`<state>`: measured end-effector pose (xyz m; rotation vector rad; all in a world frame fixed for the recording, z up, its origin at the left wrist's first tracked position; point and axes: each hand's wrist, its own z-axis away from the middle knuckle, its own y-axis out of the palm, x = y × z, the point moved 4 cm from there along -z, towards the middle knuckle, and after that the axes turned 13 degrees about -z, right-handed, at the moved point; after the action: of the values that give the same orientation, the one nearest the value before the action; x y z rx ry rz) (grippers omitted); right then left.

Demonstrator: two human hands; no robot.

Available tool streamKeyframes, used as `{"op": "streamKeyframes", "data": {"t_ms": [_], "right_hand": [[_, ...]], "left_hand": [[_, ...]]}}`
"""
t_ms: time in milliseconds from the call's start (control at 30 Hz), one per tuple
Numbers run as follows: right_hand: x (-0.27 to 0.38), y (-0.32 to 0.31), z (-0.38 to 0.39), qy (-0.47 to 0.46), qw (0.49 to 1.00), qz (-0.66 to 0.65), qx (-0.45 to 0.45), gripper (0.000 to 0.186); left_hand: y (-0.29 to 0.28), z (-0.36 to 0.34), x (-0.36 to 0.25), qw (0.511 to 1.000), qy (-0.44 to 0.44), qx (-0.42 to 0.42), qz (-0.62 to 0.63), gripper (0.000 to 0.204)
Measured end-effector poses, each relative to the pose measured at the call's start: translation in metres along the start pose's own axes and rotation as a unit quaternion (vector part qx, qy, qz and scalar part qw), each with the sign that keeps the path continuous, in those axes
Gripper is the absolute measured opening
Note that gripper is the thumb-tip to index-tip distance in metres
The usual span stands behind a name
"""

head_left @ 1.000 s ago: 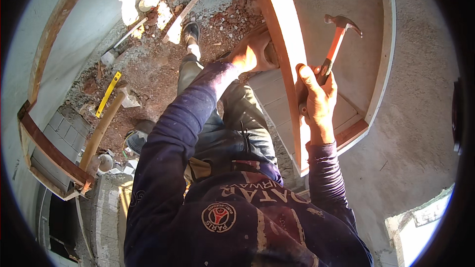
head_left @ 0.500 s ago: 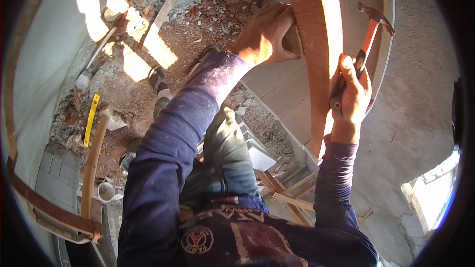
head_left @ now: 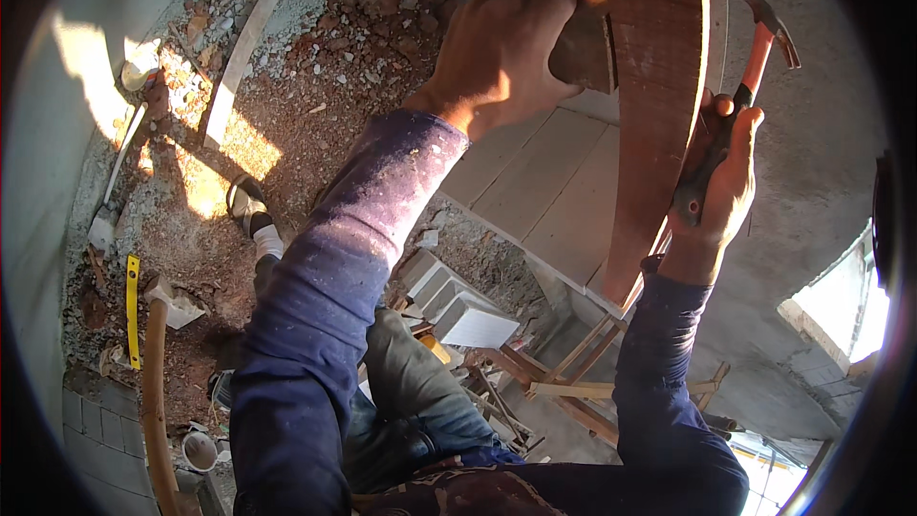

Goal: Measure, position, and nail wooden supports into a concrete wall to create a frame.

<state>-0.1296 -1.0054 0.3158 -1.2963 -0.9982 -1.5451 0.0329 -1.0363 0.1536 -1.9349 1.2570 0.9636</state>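
My left hand [head_left: 511,43] is closed around a small wooden block [head_left: 585,46], whose end presses against a curved wooden board [head_left: 657,86]. That reddish-brown board rises in front of me, its right edge lit by the sun. On the board's other side, my right hand [head_left: 728,177] grips a claw hammer [head_left: 757,57] by its dark lower handle. The hammer's head points up and away, clear of the wood. Fingers of the right hand are partly hidden behind the handle.
Below lies rubble-strewn ground [head_left: 315,76] with a yellow spirit level [head_left: 133,311], a long-handled tool [head_left: 156,392], a shovel [head_left: 124,158] and a white cup [head_left: 199,451]. Pale hollow blocks [head_left: 468,311] and scrap timber [head_left: 573,392] sit near my legs. Another curved strip [head_left: 253,38] stands left.
The view has shifted, so the ground things sit further left. Both hands appear further right, the left one also higher, still holding the block and the hammer.
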Motion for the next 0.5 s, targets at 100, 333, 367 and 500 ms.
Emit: {"op": "streamKeyframes", "data": {"t_ms": [100, 333, 367, 500], "right_hand": [[0.0, 0.005, 0.009, -0.08, 0.997, 0.017, -0.005, 0.026], [0.021, 0.015, 0.115, -0.04, 0.982, 0.183, 0.02, 0.034], [0.012, 0.013, 0.128, 0.008, 0.979, 0.201, 0.045, 0.032], [-0.042, -0.021, 0.129, 0.057, 0.908, 0.394, 0.133, 0.019]], "left_hand": [[-0.009, -0.003, 0.001, 0.999, -0.002, 0.023, -0.037, 0.066], [-0.009, -0.001, -0.001, 0.997, -0.006, 0.032, -0.067, 0.062], [-0.009, 0.001, 0.002, 0.997, -0.023, 0.049, -0.061, 0.062], [-0.008, -0.002, 0.002, 0.993, -0.049, 0.078, -0.069, 0.061]]}}
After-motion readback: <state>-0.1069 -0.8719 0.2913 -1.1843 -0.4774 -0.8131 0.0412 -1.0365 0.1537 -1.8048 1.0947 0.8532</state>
